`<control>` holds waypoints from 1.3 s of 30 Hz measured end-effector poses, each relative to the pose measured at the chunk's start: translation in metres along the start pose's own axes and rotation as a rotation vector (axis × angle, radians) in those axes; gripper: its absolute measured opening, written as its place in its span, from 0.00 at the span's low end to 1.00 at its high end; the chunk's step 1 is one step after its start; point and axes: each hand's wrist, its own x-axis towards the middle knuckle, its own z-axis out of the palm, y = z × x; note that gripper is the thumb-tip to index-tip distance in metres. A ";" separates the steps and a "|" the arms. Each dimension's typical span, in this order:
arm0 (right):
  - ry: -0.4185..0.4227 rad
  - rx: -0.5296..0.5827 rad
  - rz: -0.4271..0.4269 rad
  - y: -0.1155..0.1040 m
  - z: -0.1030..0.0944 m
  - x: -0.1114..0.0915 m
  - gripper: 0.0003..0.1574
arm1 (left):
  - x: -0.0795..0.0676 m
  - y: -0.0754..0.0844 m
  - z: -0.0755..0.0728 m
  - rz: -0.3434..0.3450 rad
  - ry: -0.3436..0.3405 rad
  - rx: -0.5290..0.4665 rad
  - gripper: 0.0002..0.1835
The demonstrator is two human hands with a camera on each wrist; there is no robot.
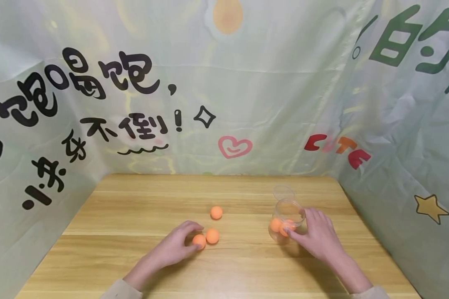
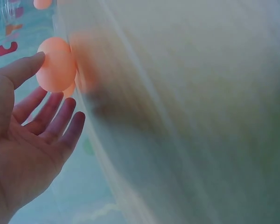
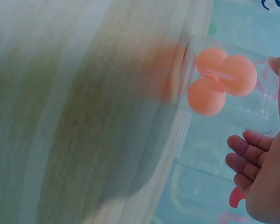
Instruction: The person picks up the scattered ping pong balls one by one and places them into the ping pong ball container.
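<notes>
With thumb and index finger, my left hand [image 1: 176, 246] pinches an orange ping-pong ball [image 2: 56, 65] at the table surface; its other fingers are spread. Right beside that ball lies a second orange ball [image 1: 212, 236], and a third ball [image 1: 216, 212] sits a little farther back. My right hand [image 1: 319, 234] grips the rim and side of a clear round jar [image 3: 252, 116] that stands upright with its mouth uncovered. Three orange balls [image 3: 206, 96] rest at the bottom of the jar, seen through its wall in the right wrist view.
A clear round lid [image 1: 284, 192] lies flat on the wooden table [image 1: 134, 207] just behind the jar. Printed cloth [image 1: 284, 104] hangs around the table's back and sides.
</notes>
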 end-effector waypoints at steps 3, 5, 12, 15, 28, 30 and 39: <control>0.001 0.003 -0.002 0.000 0.000 0.000 0.45 | 0.000 -0.002 0.001 0.008 -0.003 -0.001 0.25; 0.004 0.003 -0.005 0.000 0.001 -0.001 0.45 | 0.001 -0.002 0.001 0.017 0.001 -0.004 0.23; 0.009 0.002 -0.006 0.000 0.001 -0.001 0.45 | 0.002 -0.004 0.002 0.032 -0.004 -0.056 0.16; 0.007 0.002 -0.003 0.000 0.000 -0.001 0.45 | 0.002 -0.004 0.002 0.027 -0.012 -0.095 0.16; 0.005 -0.003 -0.005 -0.001 0.000 -0.001 0.43 | 0.002 -0.003 0.002 0.017 0.010 -0.135 0.17; 0.005 -0.004 -0.006 -0.001 0.000 -0.001 0.43 | 0.002 -0.002 0.001 0.015 0.017 -0.132 0.17; -0.010 -0.007 0.003 -0.001 0.000 -0.001 0.44 | 0.002 -0.002 -0.001 0.025 0.080 -0.172 0.18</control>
